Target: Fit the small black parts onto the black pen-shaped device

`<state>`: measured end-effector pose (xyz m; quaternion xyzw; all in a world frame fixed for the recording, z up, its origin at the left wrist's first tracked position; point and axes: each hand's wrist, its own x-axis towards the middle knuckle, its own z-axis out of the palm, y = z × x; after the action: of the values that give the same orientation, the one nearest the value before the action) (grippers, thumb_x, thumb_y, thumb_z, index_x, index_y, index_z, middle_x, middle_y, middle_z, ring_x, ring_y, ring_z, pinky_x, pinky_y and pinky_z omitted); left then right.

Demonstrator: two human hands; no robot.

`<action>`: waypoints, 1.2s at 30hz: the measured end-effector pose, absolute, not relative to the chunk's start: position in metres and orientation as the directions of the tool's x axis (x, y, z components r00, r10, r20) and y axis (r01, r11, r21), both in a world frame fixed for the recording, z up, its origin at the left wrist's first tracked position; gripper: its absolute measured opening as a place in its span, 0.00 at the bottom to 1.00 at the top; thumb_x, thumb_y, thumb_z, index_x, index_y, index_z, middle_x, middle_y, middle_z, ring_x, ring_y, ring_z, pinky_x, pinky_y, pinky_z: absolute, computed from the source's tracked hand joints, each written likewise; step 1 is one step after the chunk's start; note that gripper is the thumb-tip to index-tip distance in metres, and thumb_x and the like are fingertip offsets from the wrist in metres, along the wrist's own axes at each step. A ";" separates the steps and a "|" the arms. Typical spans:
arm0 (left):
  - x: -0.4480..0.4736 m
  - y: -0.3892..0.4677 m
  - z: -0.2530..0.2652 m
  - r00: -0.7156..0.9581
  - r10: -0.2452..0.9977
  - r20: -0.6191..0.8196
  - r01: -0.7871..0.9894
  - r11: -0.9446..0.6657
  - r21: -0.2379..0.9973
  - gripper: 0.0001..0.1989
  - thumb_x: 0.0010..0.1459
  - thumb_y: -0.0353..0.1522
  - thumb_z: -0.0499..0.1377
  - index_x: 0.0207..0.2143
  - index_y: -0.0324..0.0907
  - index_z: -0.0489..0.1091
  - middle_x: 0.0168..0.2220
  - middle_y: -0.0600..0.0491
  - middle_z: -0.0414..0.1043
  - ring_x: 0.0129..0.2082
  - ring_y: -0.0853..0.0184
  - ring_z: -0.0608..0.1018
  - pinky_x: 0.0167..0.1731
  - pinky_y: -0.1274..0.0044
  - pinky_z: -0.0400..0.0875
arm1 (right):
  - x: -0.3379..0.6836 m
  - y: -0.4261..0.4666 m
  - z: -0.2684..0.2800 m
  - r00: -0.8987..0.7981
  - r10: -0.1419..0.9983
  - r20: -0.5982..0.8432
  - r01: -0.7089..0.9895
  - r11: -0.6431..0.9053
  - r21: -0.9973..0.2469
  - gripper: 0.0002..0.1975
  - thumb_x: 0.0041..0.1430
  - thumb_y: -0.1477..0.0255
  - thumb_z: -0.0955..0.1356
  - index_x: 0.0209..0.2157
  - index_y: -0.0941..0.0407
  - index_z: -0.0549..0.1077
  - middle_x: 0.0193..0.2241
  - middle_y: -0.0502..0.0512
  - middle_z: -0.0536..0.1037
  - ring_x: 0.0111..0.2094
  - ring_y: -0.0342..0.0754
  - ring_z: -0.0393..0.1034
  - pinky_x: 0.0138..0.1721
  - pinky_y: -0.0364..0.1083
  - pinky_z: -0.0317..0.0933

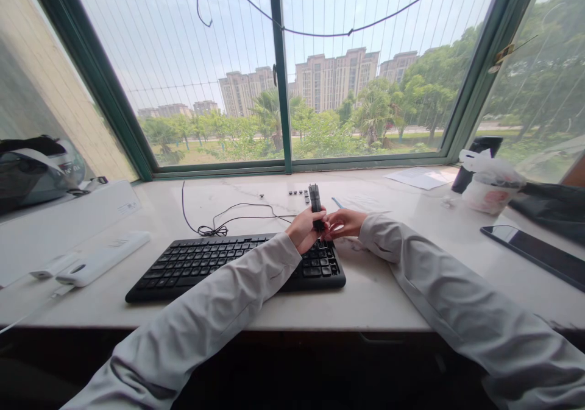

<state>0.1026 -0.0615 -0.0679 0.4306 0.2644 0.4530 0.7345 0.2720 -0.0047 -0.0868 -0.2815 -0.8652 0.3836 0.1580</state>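
My left hand (305,227) is closed around a black keycap puller (315,198), held upright over the right part of a black keyboard (196,264). Thin wire loops (322,243) show below my fingers, close above the keys. My right hand (345,223) is at the puller's lower end with thumb and fingers bent together in a pinch; what lies between its fingertips is hidden. Several loose black keycaps (299,193) lie on the white table behind the puller, and one more keycap (261,196) lies farther left.
A coiled black cable (212,230) lies behind the keyboard. On the left are a white power strip (104,258) and a white box (68,230). To the right lie a phone (539,253), a bagged cup (491,187) and paper (423,178). A blue stick (337,202) lies near my right hand.
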 end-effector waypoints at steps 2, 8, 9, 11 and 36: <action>0.102 -0.061 -0.069 0.473 0.881 0.016 -0.459 0.231 0.858 0.05 0.54 0.23 0.51 0.32 0.39 0.60 0.22 0.56 0.60 0.20 0.72 0.68 0.20 0.80 0.63 | 0.272 -0.004 -0.088 -0.775 0.627 0.072 0.397 0.573 -0.717 0.22 0.46 0.56 0.71 0.30 0.63 0.76 0.28 0.55 0.74 0.32 0.46 0.69 0.37 0.46 0.63; 0.102 -0.060 -0.071 0.495 0.868 0.031 -0.477 0.241 0.845 0.06 0.52 0.23 0.54 0.33 0.39 0.61 0.22 0.56 0.60 0.21 0.72 0.68 0.21 0.80 0.64 | 0.276 -0.002 -0.089 -0.776 0.627 0.068 0.414 0.588 -0.694 0.22 0.48 0.55 0.70 0.30 0.62 0.74 0.27 0.51 0.71 0.29 0.42 0.65 0.33 0.43 0.61; 0.102 -0.060 -0.072 0.496 0.868 0.028 -0.472 0.243 0.848 0.06 0.52 0.24 0.54 0.33 0.39 0.61 0.22 0.56 0.60 0.21 0.72 0.68 0.22 0.80 0.64 | 0.276 -0.001 -0.090 -0.775 0.628 0.068 0.418 0.590 -0.691 0.22 0.48 0.55 0.70 0.31 0.62 0.74 0.27 0.51 0.70 0.29 0.42 0.64 0.33 0.43 0.60; 0.102 -0.061 -0.071 0.499 0.866 0.024 -0.459 0.241 0.855 0.06 0.51 0.24 0.55 0.32 0.38 0.62 0.22 0.56 0.60 0.21 0.72 0.68 0.22 0.80 0.64 | 0.277 0.000 -0.090 -0.771 0.632 0.080 0.423 0.601 -0.678 0.22 0.48 0.55 0.70 0.30 0.62 0.74 0.27 0.51 0.70 0.29 0.42 0.63 0.34 0.43 0.60; 0.094 -0.058 -0.067 0.565 0.825 0.030 -0.394 0.237 0.888 0.03 0.54 0.25 0.55 0.32 0.38 0.64 0.23 0.55 0.61 0.22 0.72 0.69 0.24 0.80 0.68 | 0.273 -0.008 -0.079 -0.807 0.591 0.001 0.440 0.601 -0.667 0.22 0.44 0.55 0.72 0.35 0.58 0.79 0.35 0.54 0.75 0.38 0.47 0.68 0.45 0.47 0.61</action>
<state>0.0936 -0.0576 -0.0672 0.4662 0.2312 0.4052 0.7517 0.2731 -0.0081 -0.0792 -0.2903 -0.8879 0.3391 0.1114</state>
